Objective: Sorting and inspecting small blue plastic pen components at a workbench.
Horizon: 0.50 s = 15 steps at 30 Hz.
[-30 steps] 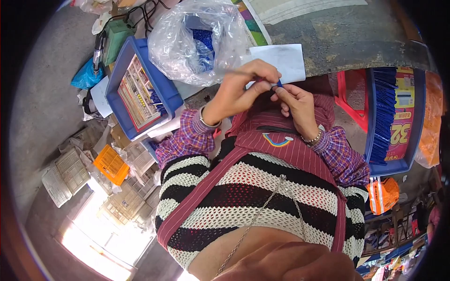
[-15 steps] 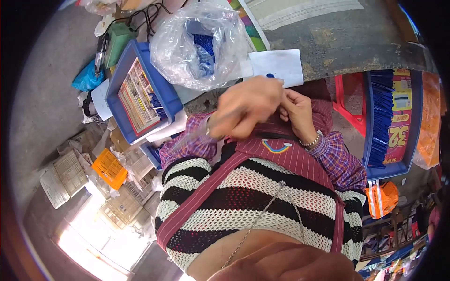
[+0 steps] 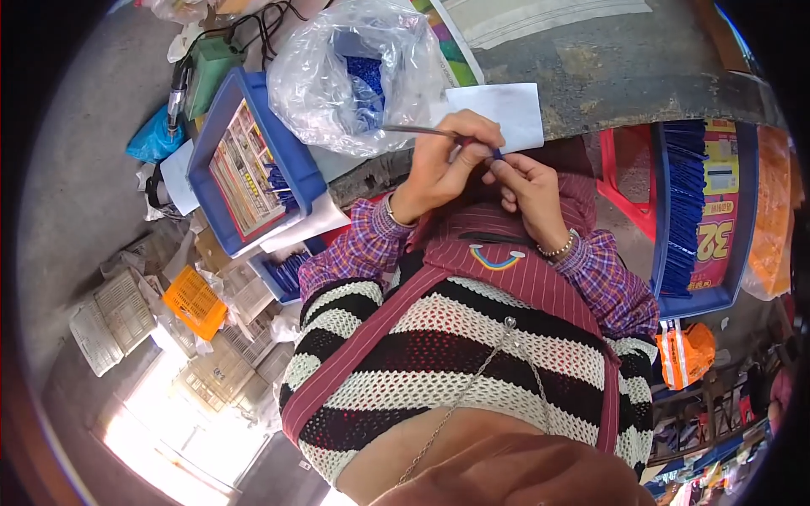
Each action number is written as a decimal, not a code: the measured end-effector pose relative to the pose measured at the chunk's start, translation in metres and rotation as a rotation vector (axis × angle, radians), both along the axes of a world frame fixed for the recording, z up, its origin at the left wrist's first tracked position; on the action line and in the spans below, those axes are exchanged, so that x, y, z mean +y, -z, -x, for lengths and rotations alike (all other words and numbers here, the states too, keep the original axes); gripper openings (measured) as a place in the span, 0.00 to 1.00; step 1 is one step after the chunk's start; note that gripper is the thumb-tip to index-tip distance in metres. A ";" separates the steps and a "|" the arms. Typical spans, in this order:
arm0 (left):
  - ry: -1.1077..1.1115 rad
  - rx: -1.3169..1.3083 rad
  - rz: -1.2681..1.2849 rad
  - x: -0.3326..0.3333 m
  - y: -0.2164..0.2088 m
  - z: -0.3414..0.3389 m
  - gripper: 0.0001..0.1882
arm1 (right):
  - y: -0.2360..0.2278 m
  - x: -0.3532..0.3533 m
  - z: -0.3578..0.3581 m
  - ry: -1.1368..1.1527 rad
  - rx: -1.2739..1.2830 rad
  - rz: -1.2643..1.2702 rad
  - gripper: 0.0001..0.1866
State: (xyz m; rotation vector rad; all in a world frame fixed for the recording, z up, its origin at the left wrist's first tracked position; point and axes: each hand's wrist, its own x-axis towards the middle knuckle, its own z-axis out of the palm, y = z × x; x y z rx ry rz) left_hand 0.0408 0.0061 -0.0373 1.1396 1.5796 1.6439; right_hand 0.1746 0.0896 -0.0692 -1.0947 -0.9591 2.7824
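Note:
My left hand (image 3: 449, 160) is closed round a thin, dark grey metal tool (image 3: 418, 130), whose long narrow end points left; its exact kind does not show. My right hand (image 3: 530, 192) pinches a small dark blue piece (image 3: 496, 154), mostly hidden by the fingers. The fingertips of both hands meet at this piece, above my lap and in front of the bench edge. Just beyond them lies a white sheet of paper (image 3: 506, 110). A clear plastic bag (image 3: 308, 93) stands open past my left hand, with small blue pieces (image 3: 364, 80) inside.
At left, a blue tray (image 3: 301, 160) holds printed card and several blue pieces. A second blue tray (image 3: 736, 253) at right holds many slim blue pieces (image 3: 682, 202), beside a red frame (image 3: 620, 190). A green device (image 3: 213, 74) with cables sits at the far left.
My left hand has turned and drawn in to my right hand. The metal tool swung from pointing down-left to pointing left above the bench edge. My right hand has barely moved.

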 end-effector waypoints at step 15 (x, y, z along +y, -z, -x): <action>0.121 0.317 0.060 0.008 -0.005 -0.002 0.13 | 0.000 -0.003 0.000 0.046 -0.026 0.003 0.07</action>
